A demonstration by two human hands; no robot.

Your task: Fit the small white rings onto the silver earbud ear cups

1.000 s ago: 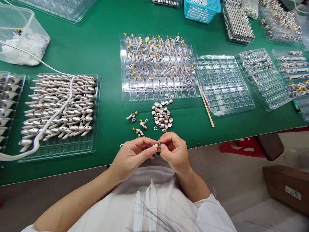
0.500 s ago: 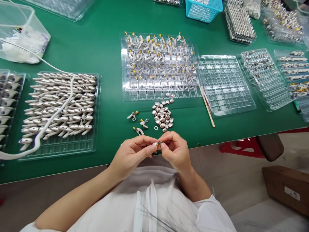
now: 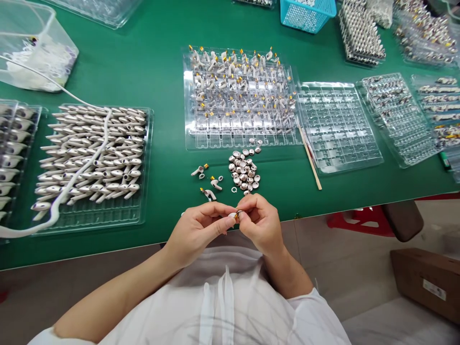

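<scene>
At the front edge of the green table my left hand [image 3: 201,230] is closed, pinching a white earbud housing [image 3: 232,215] with a golden flex tab between thumb and forefinger. Against it, my right hand [image 3: 260,223] pinches a small rounded earbud cap [image 3: 240,212]. The two parts meet at my fingertips, and my fingers partly hide them. Just beyond my hands lies a pile of silvery-white earbud caps [image 3: 244,170]. To its left are several loose earbud stems [image 3: 215,182] with golden tabs, and a small white ring [image 3: 234,189].
A clear tray [image 3: 190,129] of tabbed earbud parts lies ahead, a second clear tray [image 3: 341,129] to its right. A wooden stick [image 3: 311,160] rests between them. At left, a white cable [image 3: 79,175] crosses a tray of earbud shells [image 3: 89,187]. A blue basket [image 3: 305,17] stands at the back.
The view has shifted slightly, so the table's contents appear a little further right. Both hands keep the same pinch, with almost no movement of the parts between them.
</scene>
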